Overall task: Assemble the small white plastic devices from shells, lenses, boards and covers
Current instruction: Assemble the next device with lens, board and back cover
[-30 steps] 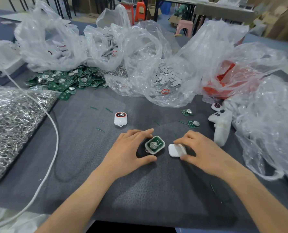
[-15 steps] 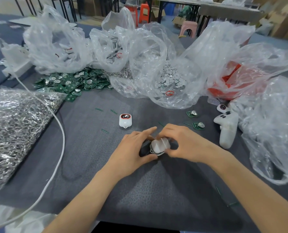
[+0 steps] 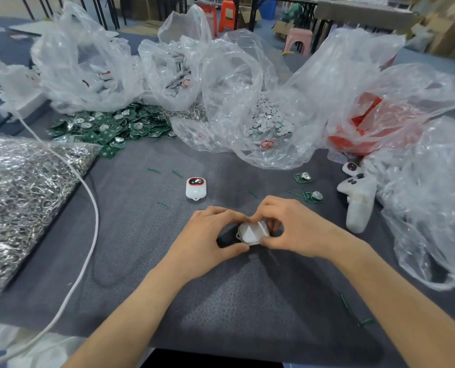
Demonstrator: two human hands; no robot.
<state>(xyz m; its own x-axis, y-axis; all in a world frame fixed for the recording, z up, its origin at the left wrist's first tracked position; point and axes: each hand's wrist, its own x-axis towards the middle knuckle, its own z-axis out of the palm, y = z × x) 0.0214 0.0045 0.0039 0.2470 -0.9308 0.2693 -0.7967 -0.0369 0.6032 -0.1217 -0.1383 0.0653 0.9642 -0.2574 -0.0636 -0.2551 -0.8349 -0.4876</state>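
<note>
The small white plastic device (image 3: 250, 235) lies low on the dark grey textured surface (image 3: 247, 301), in the middle and just in front of the person. It shows its plain white back cover (image 3: 256, 228), which has rounded corners, and a small loop stands out at its left side. The left hand (image 3: 207, 243) holds it from the left, with the thumb at the near edge and the fingers curled over the far edge. The right hand (image 3: 295, 229) holds it from the right, with the thumb and bent fingers on the cover. Both grips are narrow and closed on the device.

One second ago the shell lay open with a green board visible inside it, and the cover lay apart beside it under the right hand. Now the cover is on top, the board is hidden, and the two hands have come together.

Behind the hands stands a finished white device with a red-rimmed dark lens (image 3: 196, 187). To the right lie two loose green circuit boards (image 3: 313, 195) and a white pistol-shaped plastic tool (image 3: 359, 205). Farther back are crumpled clear plastic bags (image 3: 247, 83) and a heap of green boards (image 3: 109, 126). At the left lies a clear bag of silver metal rings (image 3: 22, 197), and a white cable (image 3: 95, 208) runs over it.
</note>
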